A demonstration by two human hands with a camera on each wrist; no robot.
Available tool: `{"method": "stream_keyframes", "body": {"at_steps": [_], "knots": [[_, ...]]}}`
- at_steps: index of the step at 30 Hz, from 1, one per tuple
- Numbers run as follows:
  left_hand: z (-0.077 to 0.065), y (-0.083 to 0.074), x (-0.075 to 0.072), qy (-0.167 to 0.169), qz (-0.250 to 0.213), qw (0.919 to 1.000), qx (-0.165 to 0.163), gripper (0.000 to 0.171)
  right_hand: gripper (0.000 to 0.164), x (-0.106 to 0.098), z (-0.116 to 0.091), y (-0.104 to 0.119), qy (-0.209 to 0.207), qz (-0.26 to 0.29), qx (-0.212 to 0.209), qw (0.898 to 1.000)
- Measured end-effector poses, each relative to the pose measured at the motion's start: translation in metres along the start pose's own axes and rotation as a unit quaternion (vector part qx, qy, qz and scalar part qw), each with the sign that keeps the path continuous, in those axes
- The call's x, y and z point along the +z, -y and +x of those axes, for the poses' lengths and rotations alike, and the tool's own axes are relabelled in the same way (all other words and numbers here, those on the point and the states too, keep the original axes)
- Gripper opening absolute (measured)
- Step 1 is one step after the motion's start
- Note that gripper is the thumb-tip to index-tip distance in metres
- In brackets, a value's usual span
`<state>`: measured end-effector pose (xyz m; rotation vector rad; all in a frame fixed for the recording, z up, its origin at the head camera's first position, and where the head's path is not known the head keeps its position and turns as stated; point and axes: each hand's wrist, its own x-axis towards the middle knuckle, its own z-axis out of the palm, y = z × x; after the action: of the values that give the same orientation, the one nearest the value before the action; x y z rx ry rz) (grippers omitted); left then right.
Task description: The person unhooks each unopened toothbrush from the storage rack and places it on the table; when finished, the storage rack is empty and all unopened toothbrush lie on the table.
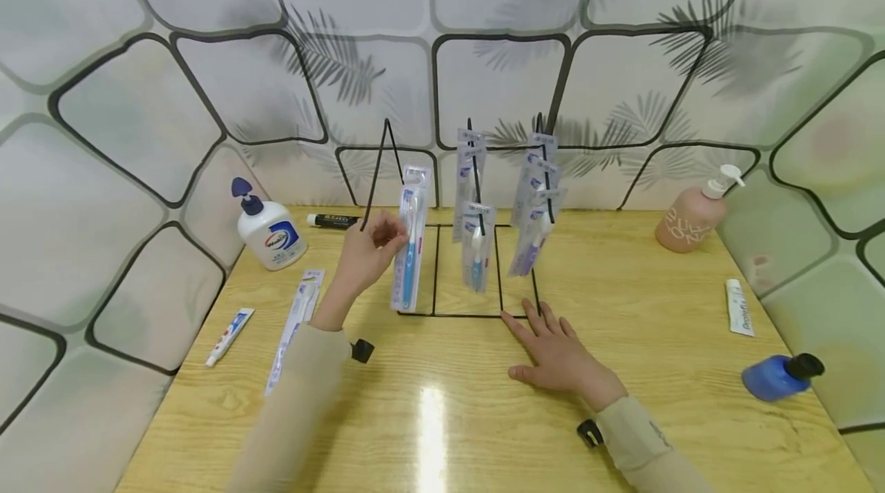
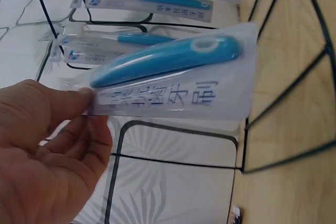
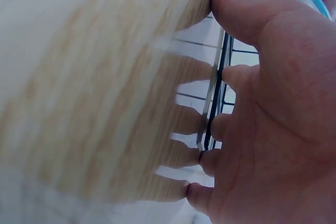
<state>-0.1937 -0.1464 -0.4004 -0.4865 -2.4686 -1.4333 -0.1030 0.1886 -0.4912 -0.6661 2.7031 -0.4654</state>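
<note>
My left hand pinches the edge of a packaged toothbrush between thumb and fingers. The pack stands upright with its blue handle downward, beside the empty left hook of a black wire rack. In the left wrist view the thumb of the left hand lies on the clear toothbrush pack. Fingers spread, my right hand rests on the table, fingertips right at the rack's front base wire. Blue toothbrush packs hang on the middle hook, purple ones on the right.
Left on the table are a white pump bottle, a black tube, a small toothpaste tube and another packaged toothbrush. Rightward stand a pink pump bottle, a white tube and a blue bottle.
</note>
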Motion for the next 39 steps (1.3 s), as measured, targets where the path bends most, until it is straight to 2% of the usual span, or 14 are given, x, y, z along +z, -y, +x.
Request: {"method": "stream_keyframes", "body": {"at_steps": [2, 6, 10, 14, 17, 21, 29, 36, 39], "knots": [[-0.008, 0.013, -0.002, 0.022, 0.018, 0.9991, -0.030, 0.007, 0.086, 0.000, 0.001, 0.000, 0.001, -0.001, 0.002, 1.000], [-0.028, 0.025, -0.007, 0.065, 0.063, 0.9923, -0.085, 0.010, 0.087, -0.001, 0.001, 0.000, 0.001, 0.004, 0.003, 1.000], [-0.048, 0.035, -0.009, 0.099, 0.101, 0.9811, -0.132, 0.011, 0.087, -0.001, 0.001, 0.000, -0.001, 0.003, 0.000, 1.000], [-0.063, 0.044, -0.013, 0.119, 0.138, 0.9699, -0.162, 0.011, 0.087, 0.000, 0.000, 0.000, -0.001, 0.002, -0.001, 1.000], [-0.072, 0.051, -0.015, 0.123, 0.165, 0.9639, -0.169, 0.012, 0.087, 0.000, -0.001, 0.000, 0.000, 0.003, -0.001, 1.000], [-0.079, 0.057, -0.017, 0.124, 0.193, 0.9601, -0.161, 0.015, 0.087, 0.001, -0.001, -0.001, -0.002, 0.003, 0.000, 1.000], [-0.083, 0.053, -0.019, 0.117, 0.246, 0.9473, -0.168, 0.017, 0.087, 0.000, 0.000, 0.000, -0.004, 0.009, 0.000, 1.000], [-0.085, 0.053, -0.015, 0.120, 0.287, 0.9314, -0.190, 0.013, 0.088, 0.001, 0.000, -0.002, -0.001, 0.002, 0.003, 1.000], [-0.088, 0.056, -0.013, 0.116, 0.299, 0.9289, -0.185, 0.012, 0.088, 0.001, 0.001, -0.002, 0.000, 0.002, 0.005, 1.000]]}}
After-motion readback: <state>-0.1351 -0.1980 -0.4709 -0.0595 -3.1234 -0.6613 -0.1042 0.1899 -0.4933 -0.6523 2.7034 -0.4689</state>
